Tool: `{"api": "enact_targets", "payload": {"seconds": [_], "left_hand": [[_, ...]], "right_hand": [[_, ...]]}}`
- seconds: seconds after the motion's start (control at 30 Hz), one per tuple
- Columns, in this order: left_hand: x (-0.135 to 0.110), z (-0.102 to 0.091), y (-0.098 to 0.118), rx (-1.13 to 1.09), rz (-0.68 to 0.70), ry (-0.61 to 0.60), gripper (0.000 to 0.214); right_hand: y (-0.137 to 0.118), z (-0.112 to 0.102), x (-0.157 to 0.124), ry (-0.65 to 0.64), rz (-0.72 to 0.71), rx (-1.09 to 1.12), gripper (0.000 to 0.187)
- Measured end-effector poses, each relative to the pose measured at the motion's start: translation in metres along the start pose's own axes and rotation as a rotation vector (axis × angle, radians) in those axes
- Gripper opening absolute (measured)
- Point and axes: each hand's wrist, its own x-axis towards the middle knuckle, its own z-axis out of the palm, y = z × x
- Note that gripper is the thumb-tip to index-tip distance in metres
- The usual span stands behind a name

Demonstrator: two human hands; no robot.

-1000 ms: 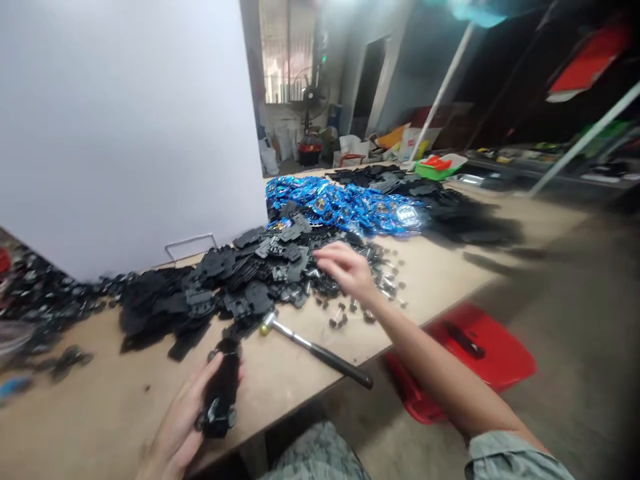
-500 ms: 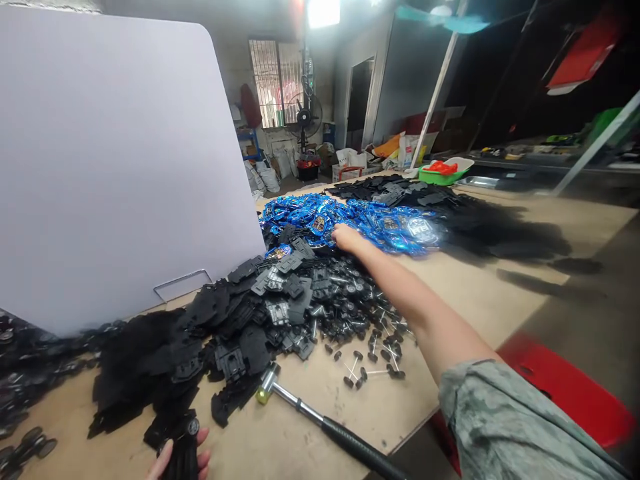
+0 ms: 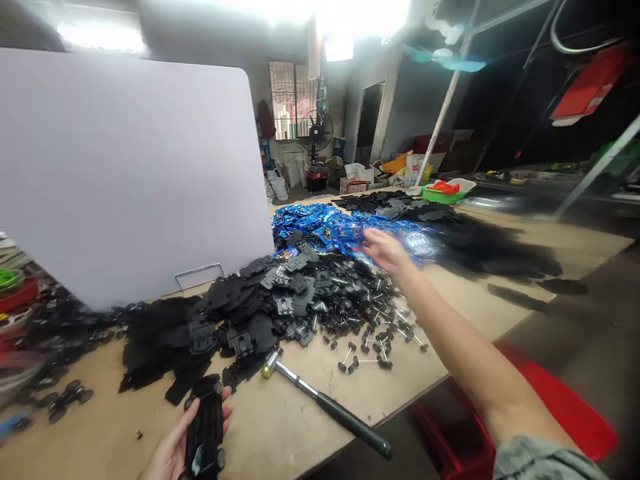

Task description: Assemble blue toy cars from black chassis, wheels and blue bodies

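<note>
My left hand (image 3: 173, 447) is closed round a black toy car chassis (image 3: 205, 430) with wheels, low at the front of the wooden table (image 3: 280, 433). My right hand (image 3: 385, 250) is stretched far out over the pile of shiny blue toy car bodies (image 3: 330, 223), its fingers blurred by motion, so I cannot tell whether it holds anything. Between the hands lies a heap of black plastic chassis parts (image 3: 250, 310) and several loose wheel axles (image 3: 370, 333).
A hammer (image 3: 325, 403) lies on the table near the front edge. A white board (image 3: 125, 173) stands upright at the left. More black parts (image 3: 465, 233) are heaped at the far right, with a green tray (image 3: 445, 191) behind. A red stool (image 3: 550, 407) stands below the table.
My right hand went from the axle pile out to the blue bodies and has drawn slightly back to the right. The left hand keeps hold of the chassis. The camera has tilted up.
</note>
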Motion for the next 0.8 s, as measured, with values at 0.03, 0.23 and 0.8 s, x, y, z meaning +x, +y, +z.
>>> {"api": "enact_targets", "payload": {"seconds": [0.03, 0.23, 0.8], "left_hand": [[-0.007, 0.001, 0.0, -0.005, 0.002, 0.004, 0.046], [-0.029, -0.02, 0.008, -0.153, 0.078, -0.001, 0.043], [-0.039, -0.059, -0.016, -0.369, 0.04, -0.267, 0.052]], "right_hand": [[0.002, 0.013, -0.03, -0.035, 0.021, 0.066, 0.032], [0.051, 0.117, -0.238, -0.243, 0.368, 0.301, 0.035], [0.071, 0.141, -0.294, -0.873, -0.938, -0.821, 0.031]]}}
